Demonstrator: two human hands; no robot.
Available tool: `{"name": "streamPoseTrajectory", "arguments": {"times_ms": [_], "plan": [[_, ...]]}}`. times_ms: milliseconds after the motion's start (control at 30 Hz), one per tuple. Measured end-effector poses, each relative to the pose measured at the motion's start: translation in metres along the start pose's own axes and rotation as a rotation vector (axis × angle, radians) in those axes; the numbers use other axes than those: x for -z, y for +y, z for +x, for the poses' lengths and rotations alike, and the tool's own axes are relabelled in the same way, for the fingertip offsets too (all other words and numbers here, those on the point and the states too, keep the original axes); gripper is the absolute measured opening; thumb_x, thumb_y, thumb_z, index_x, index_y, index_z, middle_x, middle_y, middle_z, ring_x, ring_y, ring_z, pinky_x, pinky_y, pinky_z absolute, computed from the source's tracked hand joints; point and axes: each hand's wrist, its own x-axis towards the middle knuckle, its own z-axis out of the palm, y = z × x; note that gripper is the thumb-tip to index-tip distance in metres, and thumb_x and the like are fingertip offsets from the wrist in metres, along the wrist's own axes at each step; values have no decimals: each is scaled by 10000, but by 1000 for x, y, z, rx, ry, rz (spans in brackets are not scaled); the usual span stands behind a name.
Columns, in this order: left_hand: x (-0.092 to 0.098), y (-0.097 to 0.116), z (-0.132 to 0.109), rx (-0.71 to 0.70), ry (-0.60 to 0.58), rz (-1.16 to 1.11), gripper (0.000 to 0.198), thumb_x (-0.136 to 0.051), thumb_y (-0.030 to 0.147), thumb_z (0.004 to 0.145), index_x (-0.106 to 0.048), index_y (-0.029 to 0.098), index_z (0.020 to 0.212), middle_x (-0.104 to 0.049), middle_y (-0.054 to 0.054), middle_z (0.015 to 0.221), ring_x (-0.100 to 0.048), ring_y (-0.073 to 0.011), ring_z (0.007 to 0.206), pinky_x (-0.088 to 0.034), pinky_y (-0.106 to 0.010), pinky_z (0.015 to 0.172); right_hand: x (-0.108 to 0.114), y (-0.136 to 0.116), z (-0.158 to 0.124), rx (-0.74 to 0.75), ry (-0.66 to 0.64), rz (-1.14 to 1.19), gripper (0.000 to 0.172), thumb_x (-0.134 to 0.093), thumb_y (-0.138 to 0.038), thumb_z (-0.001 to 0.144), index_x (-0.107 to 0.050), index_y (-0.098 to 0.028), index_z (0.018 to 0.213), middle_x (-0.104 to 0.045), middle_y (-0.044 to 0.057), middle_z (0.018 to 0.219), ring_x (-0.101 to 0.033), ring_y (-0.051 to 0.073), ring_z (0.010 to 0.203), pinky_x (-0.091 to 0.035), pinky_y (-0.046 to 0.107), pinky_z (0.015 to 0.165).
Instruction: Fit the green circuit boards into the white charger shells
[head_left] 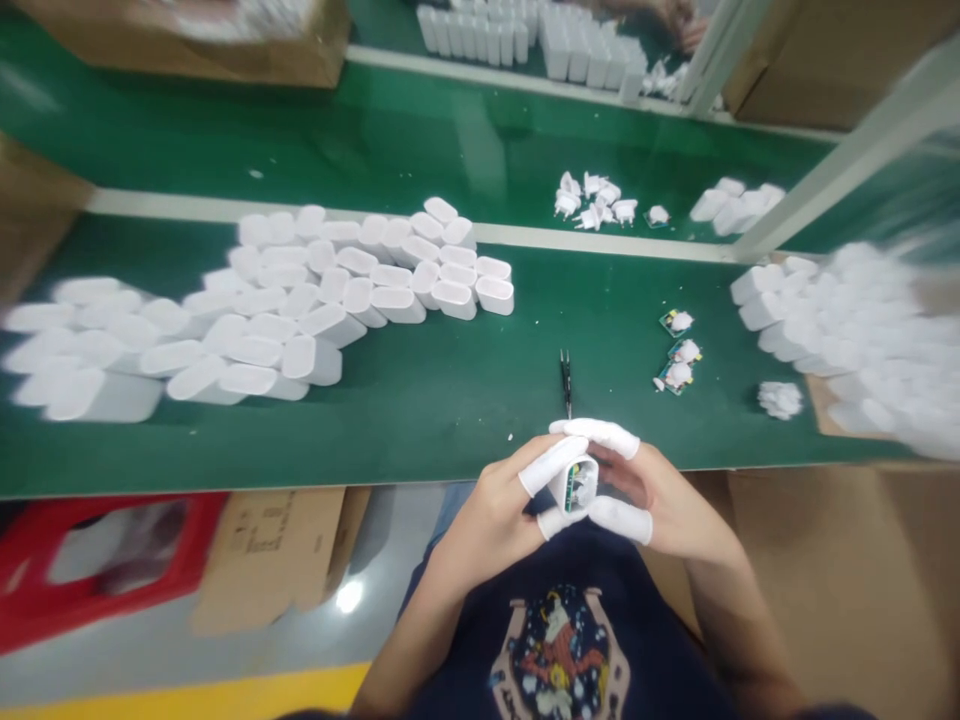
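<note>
Both your grips are clamped on a small white charger casing (561,488) — your left hand (487,525) holds it from one side and your right hand (660,500) closes over it from the other, just off the near edge of the green table (450,440). Its open end faces up toward you, which keeps the green circuit board (578,486) inside in plain view. White finger cots (615,436) sheathe your fingertips, probably to keep skin off the parts. Black tweezers (565,385) lie just ahead of your hands, within easy reach, and small boards with plug pins (677,350) sit to their right. Rows of casings (300,300) lie on their sides toward the left edge — packed close, seemingly as one batch.
</note>
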Motion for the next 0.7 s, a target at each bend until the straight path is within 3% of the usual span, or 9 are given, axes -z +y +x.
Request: {"name": "streamPoseTrajectory", "arguments": {"times_ms": [167,300,500,700], "plan": [[0,2,0,0,1,9,571,-697,181,973,-541,226,1521,-761,-159,1301,-782,-265,1161,-656,-304,922,-8,-2,0,-45,116,-72,553,-800,-256,878,-631,-248,1404,-760,101,1310,-768,275,1171,-648,378,986],[1,6,1,-22,13,-13,573,-730,205,964,-556,232,1510,-770,-157,1285,-778,-270,1172,-653,-315,942,-8,-7,-2,-22,92,4,475,-763,-225,898,-663,-237,1362,-785,85,1273,-785,259,1141,-643,383,1016],[1,6,2,-26,26,-46,511,-714,283,994,-583,234,1485,-783,-145,1245,-793,-247,1115,-661,-294,898,-6,-8,-5,-20,90,-18,532,-726,-131,860,-660,-246,1375,-788,73,1283,-788,255,1141,-646,382,1019],[-2,3,1,-47,49,17,487,-714,246,990,-587,204,1458,-781,-156,1234,-794,-246,1114,-656,-293,913,-5,-5,-1,-4,53,16,492,-686,-137,922,-648,-243,1401,-768,83,1327,-788,240,1137,-635,383,1035]]}}
